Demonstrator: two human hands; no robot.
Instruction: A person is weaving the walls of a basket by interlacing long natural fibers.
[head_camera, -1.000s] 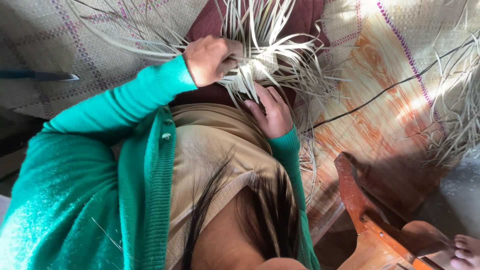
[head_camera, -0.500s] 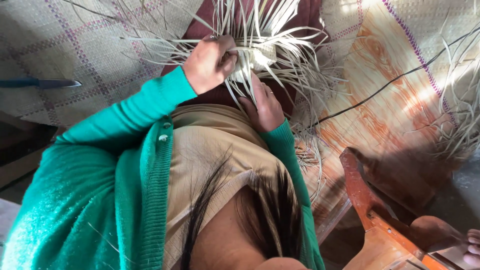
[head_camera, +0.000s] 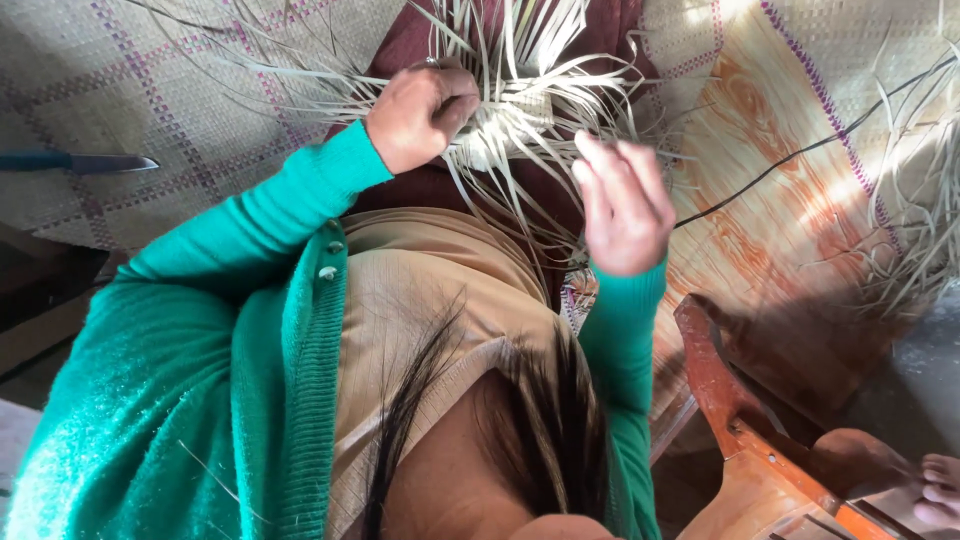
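A small woven piece of pale straw strips (head_camera: 510, 125) lies on the maroon cloth (head_camera: 420, 40) over my lap, with long loose strips fanning out on all sides. My left hand (head_camera: 420, 115) is closed on its left edge, pinching the weave. My right hand (head_camera: 625, 205) hovers lifted just right of the piece, fingers loosely curved and slightly apart, with no strip visibly between them. Both arms wear teal green sleeves.
A dark-handled knife (head_camera: 80, 161) lies on the chequered woven mat (head_camera: 150, 90) at the left. A thin black cord (head_camera: 800, 150) crosses the orange-patterned mat. More loose strips (head_camera: 915, 200) lie at the right. An orange wooden frame (head_camera: 740, 420) and someone's foot (head_camera: 940, 490) are at the lower right.
My right hand has come off the weave and risen toward me and to the right. My left hand stays clamped on the woven piece.
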